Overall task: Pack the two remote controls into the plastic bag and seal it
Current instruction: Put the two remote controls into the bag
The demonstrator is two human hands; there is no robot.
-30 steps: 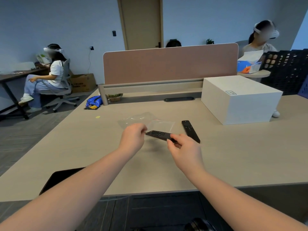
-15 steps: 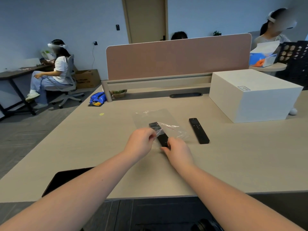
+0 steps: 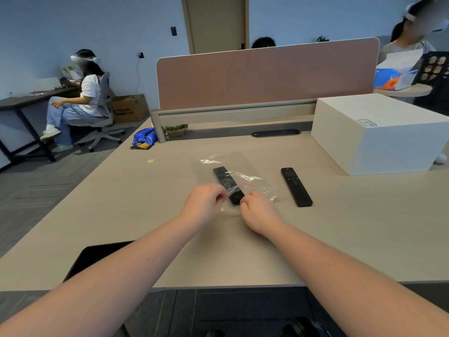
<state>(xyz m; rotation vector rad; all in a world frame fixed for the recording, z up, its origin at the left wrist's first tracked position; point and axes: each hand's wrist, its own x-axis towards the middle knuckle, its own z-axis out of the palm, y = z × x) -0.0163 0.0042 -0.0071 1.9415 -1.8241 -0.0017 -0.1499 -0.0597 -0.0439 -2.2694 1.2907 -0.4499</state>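
A clear plastic bag (image 3: 233, 166) with a red zip line lies flat on the beige desk (image 3: 352, 227), its mouth toward me. One black remote (image 3: 227, 183) lies inside it, its near end at the mouth. My left hand (image 3: 204, 205) pinches the left side of the bag's mouth. My right hand (image 3: 257, 212) is curled at the remote's near end, against the mouth's right side. A second black remote (image 3: 296, 186) lies bare on the desk to the right of the bag.
A large white box (image 3: 379, 135) stands at the right rear. A pink divider panel (image 3: 267, 76) runs across the back. A blue packet (image 3: 144, 137) lies at the far left, a black tablet (image 3: 92, 259) at the near left edge. People sit beyond the desk.
My right hand has pushed the first remote lengthwise into the bag, which now lies flat. The left hand has kept hold of the mouth. The camera has tilted slightly.
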